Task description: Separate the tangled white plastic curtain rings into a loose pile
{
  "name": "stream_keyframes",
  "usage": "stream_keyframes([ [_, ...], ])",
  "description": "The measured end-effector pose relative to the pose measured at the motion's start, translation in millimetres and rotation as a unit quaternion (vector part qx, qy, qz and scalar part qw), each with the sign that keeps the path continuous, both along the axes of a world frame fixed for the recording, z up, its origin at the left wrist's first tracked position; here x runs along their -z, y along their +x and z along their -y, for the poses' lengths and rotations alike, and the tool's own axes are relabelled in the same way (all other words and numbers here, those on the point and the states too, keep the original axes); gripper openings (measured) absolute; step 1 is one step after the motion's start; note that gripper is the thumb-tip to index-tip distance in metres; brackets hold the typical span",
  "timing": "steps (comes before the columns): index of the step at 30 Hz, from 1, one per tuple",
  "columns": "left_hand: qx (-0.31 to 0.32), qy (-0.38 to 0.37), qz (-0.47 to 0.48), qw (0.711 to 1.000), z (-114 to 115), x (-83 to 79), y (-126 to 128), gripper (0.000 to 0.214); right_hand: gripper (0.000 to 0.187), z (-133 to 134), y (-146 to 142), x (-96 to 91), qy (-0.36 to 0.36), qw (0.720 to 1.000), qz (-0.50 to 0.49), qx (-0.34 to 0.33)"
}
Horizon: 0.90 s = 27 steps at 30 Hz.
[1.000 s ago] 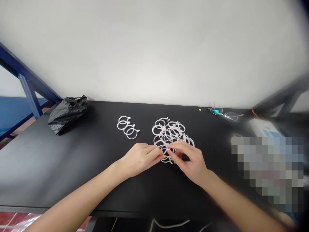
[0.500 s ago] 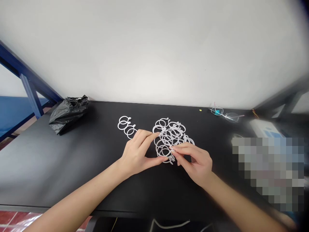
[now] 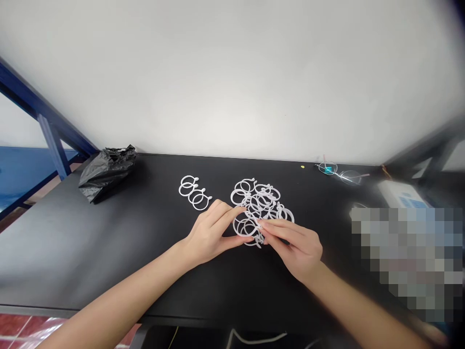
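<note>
A heap of white plastic curtain rings (image 3: 268, 198), each with a small eyelet, lies tangled on the black table (image 3: 174, 291). At the near side of the heap, my right hand (image 3: 296, 245) pinches one curtain ring (image 3: 234, 228) by its eyelet between thumb and fingertips. My left hand (image 3: 212, 230) reaches in from the left, thumb and index finger spread around that ring; the fingertips are close to its edge, and I cannot tell if they press on it. Several separate curtain rings (image 3: 189, 186) lie overlapping in a row to the left of the heap.
A crumpled black plastic bag (image 3: 109, 172) sits at the back left beside a blue metal frame (image 3: 54, 140). Eyeglasses (image 3: 341, 174) lie near the wall (image 3: 232, 87) at the back right. A white box (image 3: 401, 194) stands at the right, next to a blurred-out patch.
My left index finger has moved right and slightly nearer, closer to the right hand's fingertips. The pinched ring has shifted a little; the row of rings is more fully visible.
</note>
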<state>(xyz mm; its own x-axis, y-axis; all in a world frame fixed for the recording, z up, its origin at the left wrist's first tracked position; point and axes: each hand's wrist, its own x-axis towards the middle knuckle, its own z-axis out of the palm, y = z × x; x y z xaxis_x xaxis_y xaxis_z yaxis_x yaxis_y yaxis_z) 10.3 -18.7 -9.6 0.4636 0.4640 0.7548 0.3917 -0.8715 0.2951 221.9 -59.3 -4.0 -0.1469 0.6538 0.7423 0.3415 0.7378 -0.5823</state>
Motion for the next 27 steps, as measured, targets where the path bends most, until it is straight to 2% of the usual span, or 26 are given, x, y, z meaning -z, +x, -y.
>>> stream_keyframes([
  [6,0.002,-0.015,0.009,1.0,1.6,1.3,0.9,0.047,0.043,0.9,-2.1,-4.5,0.009,1.0,-0.011,0.002],
  [15,0.011,-0.049,0.01,0.999,4.0,0.4,2.3,0.046,0.04,1.7,-0.5,-3.3,-0.036,0.999,-0.02,-0.002],
  [20,-0.011,-0.06,0.006,0.998,8.2,-2.2,4.5,0.041,0.039,1.6,0.7,-1.0,-0.044,0.999,-0.026,-0.001],
  [27,-0.005,-0.073,0.01,0.997,11.2,-1.5,5.9,0.039,0.033,2.1,-0.3,-3.7,-0.055,0.998,-0.025,-0.008],
])
